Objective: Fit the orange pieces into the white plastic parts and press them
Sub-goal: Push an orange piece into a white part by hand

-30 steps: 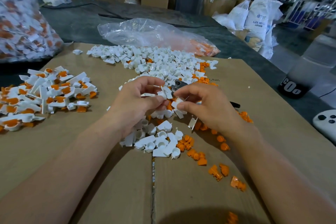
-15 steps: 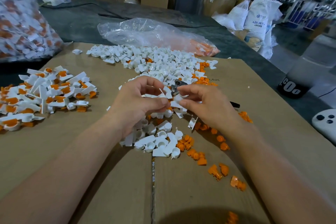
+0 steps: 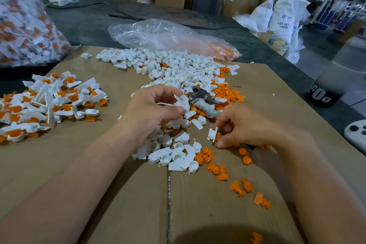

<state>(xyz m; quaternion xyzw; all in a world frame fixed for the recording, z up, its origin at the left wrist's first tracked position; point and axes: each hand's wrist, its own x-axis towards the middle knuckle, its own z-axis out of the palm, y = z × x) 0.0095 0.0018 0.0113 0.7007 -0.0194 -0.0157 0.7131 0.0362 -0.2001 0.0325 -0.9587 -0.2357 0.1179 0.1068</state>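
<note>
My left hand (image 3: 152,111) pinches a white plastic part (image 3: 181,102) between thumb and fingers, above a heap of loose white parts (image 3: 174,154). My right hand (image 3: 243,125) has dropped to the cardboard and pinches a small white piece (image 3: 212,134) with an orange piece (image 3: 217,136) right behind it. Loose orange pieces (image 3: 217,168) trail to the right of the near white heap. A larger spread of white parts (image 3: 168,65) lies farther back, and orange pieces (image 3: 227,91) lie at its right.
Fitted white-and-orange parts (image 3: 53,101) are piled at the left. Metal pliers (image 3: 202,97) lie between the hands. A clear plastic bag (image 3: 168,35) lies at the back, a full bag (image 3: 25,25) at far left, a white controller (image 3: 356,132) at the right edge.
My right hand moved away from the left, down and right to the cardboard, now pinching a white and an orange piece. My left hand stayed in place with its white part.
</note>
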